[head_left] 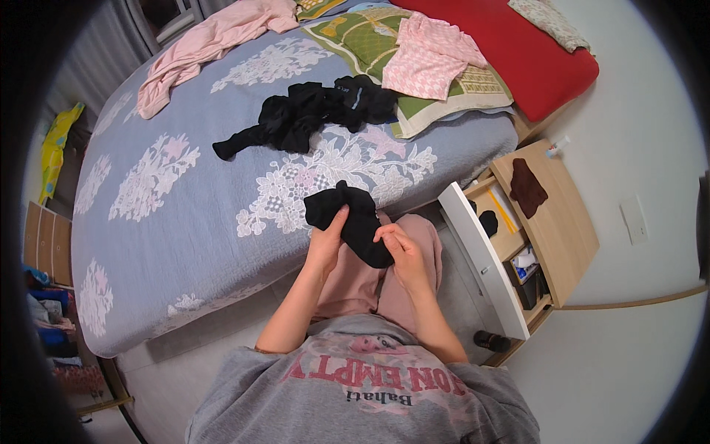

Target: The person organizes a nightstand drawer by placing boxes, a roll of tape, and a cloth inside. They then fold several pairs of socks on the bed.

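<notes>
A black sock (349, 217) is held over my lap at the bed's near edge. My left hand (326, 242) grips its left side, thumb on top. Closed on the sock's lower end is my right hand (403, 249). A heap of black clothing (310, 112) lies farther up on the blue-grey flowered bedspread (170, 200).
A pink garment (207, 44) lies at the bed's far left, a pink checked one (433, 55) on a green pillow, beside a red cover (510, 44). A wooden nightstand (569, 237) at right has its white drawer (481, 259) pulled out; a dark cloth (526, 187) lies on top.
</notes>
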`<action>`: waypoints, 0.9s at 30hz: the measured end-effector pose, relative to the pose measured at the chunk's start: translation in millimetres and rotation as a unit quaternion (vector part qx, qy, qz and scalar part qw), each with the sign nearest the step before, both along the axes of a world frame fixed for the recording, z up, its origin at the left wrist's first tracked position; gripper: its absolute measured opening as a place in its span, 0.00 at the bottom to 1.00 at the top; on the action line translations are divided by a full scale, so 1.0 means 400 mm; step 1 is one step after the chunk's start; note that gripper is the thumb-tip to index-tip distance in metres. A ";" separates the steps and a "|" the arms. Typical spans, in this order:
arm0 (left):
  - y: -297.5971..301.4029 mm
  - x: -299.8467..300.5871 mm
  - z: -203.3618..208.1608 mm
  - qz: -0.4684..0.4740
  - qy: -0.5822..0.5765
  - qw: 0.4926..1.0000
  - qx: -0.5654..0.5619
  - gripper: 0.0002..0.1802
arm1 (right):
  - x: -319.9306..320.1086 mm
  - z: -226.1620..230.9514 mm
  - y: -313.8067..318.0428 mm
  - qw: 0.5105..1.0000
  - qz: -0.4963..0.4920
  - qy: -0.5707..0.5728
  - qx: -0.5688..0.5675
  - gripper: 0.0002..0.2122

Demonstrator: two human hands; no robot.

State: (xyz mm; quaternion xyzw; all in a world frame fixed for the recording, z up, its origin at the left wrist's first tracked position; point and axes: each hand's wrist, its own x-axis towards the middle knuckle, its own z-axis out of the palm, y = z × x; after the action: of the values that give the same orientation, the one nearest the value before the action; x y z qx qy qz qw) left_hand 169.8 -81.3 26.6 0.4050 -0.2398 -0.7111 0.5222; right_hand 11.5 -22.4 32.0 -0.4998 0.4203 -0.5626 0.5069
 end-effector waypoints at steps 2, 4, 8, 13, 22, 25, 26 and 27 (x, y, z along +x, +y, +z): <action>-0.002 0.003 0.012 -0.025 0.000 1.000 0.018 0.24 | -0.005 -0.015 -0.003 0.998 0.018 -0.053 -0.004 0.10; 0.000 -0.001 0.043 -0.051 0.031 0.997 0.051 0.22 | -0.014 -0.019 -0.003 0.995 0.031 -0.091 -0.013 0.10; 0.003 -0.013 0.038 -0.110 0.032 0.993 0.036 0.23 | -0.029 0.013 0.013 0.979 0.095 -0.178 0.016 0.18; 0.024 -0.038 0.061 -0.082 0.029 0.993 0.073 0.16 | -0.029 0.031 0.021 0.993 0.073 -0.053 -0.072 0.23; 0.025 -0.046 0.017 -0.106 -0.031 0.993 -0.032 0.16 | -0.046 0.003 0.014 0.998 0.009 -0.037 -0.045 0.13; 0.030 -0.050 0.012 -0.075 -0.068 0.989 -0.107 0.17 | -0.045 0.004 0.000 0.996 -0.007 0.011 -0.089 0.13; 0.032 -0.048 0.010 -0.071 -0.088 0.985 -0.129 0.18 | -0.044 0.001 -0.012 0.990 -0.024 0.053 -0.129 0.13; 0.034 -0.046 0.009 -0.067 -0.109 0.980 -0.151 0.18 | -0.041 0.000 -0.018 0.980 -0.040 0.094 -0.169 0.14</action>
State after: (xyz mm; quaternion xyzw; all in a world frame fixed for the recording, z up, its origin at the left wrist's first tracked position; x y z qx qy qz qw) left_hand 151.4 -67.9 30.4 0.3794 -0.4265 -0.6518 0.4993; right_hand -4.8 -29.6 32.0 -0.6120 0.3843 -0.5958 0.3505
